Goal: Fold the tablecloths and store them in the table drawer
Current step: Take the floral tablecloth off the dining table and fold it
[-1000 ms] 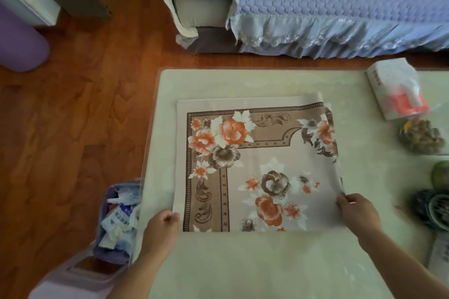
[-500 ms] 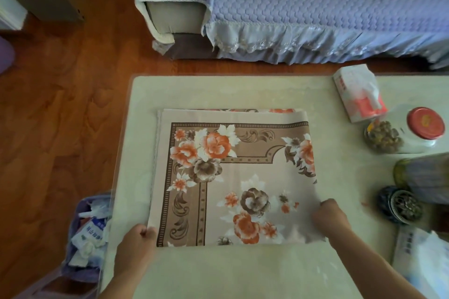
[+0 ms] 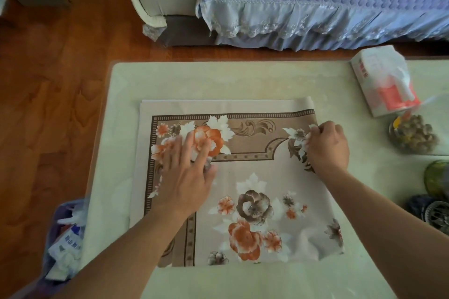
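A folded tablecloth (image 3: 257, 177), grey-beige with orange and brown flowers and a brown border, lies flat on the pale table (image 3: 218, 80). My left hand (image 3: 187, 172) presses flat on its upper left part, fingers straight and spread over an orange flower. My right hand (image 3: 326, 145) sits at the cloth's right edge near the far corner, fingers curled and pinching the fabric there. No drawer is in view.
A tissue pack (image 3: 386, 82), a bag of nuts (image 3: 413, 136), a green thing (image 3: 437, 177) and a dark round object (image 3: 435, 211) stand along the table's right side. A bin (image 3: 65, 243) with rubbish stands at the left. A blue-covered sofa (image 3: 303, 0) lies beyond.
Both hands have left the near corners of the cloth and moved up: the left now presses on the upper left, the right pinches the right edge.
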The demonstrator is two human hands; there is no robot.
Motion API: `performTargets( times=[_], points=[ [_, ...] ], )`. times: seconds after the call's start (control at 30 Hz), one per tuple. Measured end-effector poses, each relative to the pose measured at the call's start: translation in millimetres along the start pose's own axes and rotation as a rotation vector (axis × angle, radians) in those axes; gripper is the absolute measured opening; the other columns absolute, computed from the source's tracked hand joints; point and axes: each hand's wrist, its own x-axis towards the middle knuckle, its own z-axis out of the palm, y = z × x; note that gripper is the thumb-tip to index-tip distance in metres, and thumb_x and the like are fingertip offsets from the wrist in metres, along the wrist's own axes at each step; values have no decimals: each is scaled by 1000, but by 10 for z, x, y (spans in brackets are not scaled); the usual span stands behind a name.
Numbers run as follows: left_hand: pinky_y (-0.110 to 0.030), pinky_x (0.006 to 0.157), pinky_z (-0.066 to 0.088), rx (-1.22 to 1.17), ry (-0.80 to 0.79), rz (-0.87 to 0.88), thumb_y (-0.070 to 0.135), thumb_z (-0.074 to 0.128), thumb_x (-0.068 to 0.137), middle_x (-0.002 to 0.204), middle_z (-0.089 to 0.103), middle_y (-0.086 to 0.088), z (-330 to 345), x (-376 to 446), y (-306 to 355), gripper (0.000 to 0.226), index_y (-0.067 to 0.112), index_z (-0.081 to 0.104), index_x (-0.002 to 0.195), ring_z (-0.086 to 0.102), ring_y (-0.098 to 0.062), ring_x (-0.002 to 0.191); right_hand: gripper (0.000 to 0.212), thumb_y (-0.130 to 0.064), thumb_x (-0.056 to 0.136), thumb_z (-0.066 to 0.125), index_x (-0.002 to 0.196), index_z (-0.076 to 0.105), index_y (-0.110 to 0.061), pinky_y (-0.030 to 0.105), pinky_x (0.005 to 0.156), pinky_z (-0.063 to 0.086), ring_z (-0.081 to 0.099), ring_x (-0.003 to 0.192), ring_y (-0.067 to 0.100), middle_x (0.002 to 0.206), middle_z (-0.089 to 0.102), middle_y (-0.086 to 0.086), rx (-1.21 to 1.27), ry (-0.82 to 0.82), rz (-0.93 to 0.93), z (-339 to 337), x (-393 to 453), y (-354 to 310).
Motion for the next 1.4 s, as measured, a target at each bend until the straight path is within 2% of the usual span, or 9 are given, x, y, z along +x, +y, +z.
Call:
performTargets(
  times=[0.17, 0.23, 0.33, 0.43, 0.63, 0.83, 1.0, 1.23, 1.4],
  points=[
    [-63, 121, -4, 80, -32, -59, 64, 1, 101, 168, -18, -10, 209, 295, 123, 67, 36, -14, 159, -20, -36, 153, 37, -13, 90, 54, 127, 50, -7, 48, 86, 40, 49, 111, 42, 125, 51, 20, -133, 111, -44, 33, -14, -58],
    [-64, 122, -2, 86, -13, -61, 64, 3, 101, 169, -13, -11, 243, 275, 125, 67, 35, -11, 160, -17, -36, 154, 54, -8, 89, 51, 142, 40, -9, 51, 105, 36, 36, 131, 41, 145, 39, 20, -192, 160, -312, 64, -232, -309],
    [-64, 122, 3, 88, 22, -59, 64, 8, 102, 170, -4, -12, 237, 269, 129, 68, 33, -2, 162, -9, -37, 156, 56, -37, 107, 31, 158, 16, -19, 46, 125, 5, 0, 154, 30, 166, 8, 9, -297, -98, -766, 259, -407, -667],
    [-64, 122, 5, 91, 42, -49, 63, 11, 102, 170, 1, -12, 232, 268, 163, 68, 33, 4, 162, -4, -36, 156, 69, -63, 101, 2, 160, 1, -27, 46, 125, -3, -13, 154, 25, 168, -6, 4, -419, -196, -600, 334, -25, -468],
    [-64, 122, 4, 86, 45, -49, 65, 10, 101, 170, -4, -12, 244, 270, 143, 69, 34, 0, 162, -8, -35, 156, 72, -62, 101, 7, 161, 5, -22, 52, 124, -3, -17, 153, 27, 168, -8, 3, -455, -167, -350, 144, 283, -102],
    [-64, 122, -2, 9, 12, -140, 63, 6, 102, 167, -20, -13, 131, 26, 325, 68, 33, -11, 161, -18, -38, 154, 64, -51, 106, 14, 161, 0, -19, 46, 124, -7, -21, 152, 28, 166, -17, 9, -427, -317, -706, -87, -1434, -31],
    [-63, 123, 5, 71, -42, 24, 59, 22, 103, 170, -2, -15, 298, -793, 262, 68, 29, 11, 163, -5, -37, 156, 69, -56, 104, 19, 161, 5, -20, 50, 124, 6, -10, 154, 29, 168, -8, 7, -519, -330, -601, 1, -1559, 762],
    [-64, 121, 9, 158, -103, 72, 61, 21, 102, 169, 8, -13, 383, -907, 50, 68, 30, 19, 162, 5, -37, 156, 61, -38, 100, 46, 153, 38, -8, 54, 122, 20, 16, 153, 34, 163, 25, 16, -247, -155, -661, 45, -1542, 947],
    [-65, 120, 9, 157, -102, 57, 62, 16, 102, 169, 5, -12, 379, -900, 32, 67, 31, 13, 162, 2, -37, 156, 60, -31, 96, 61, 149, 41, -12, 50, 113, 36, 40, 133, 36, 151, 35, 12, -30, -35, -186, -116, -1658, 871]
  ],
)
